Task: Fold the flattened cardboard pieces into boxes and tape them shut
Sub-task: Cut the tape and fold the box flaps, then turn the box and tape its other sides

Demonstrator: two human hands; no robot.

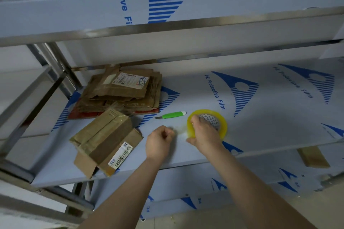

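Gripping one tape roll (210, 111), right hand (203, 133); left hand (159, 142) pinching tape end (176, 130); one box (104, 139), one knife (171, 115).

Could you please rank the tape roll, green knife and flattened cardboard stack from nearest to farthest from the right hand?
1. Tape roll, gripped by the right hand.
2. Green knife, just to its left.
3. Flattened cardboard stack, far left at the back.

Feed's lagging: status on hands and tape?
Right hand grips tape roll. Left hand pinches its pulled end. Folded box left, flap open. Cutter beyond hands.

Shelf (260, 126): cardboard stack (121, 93); box (104, 141); knife (172, 115); tape (210, 112)
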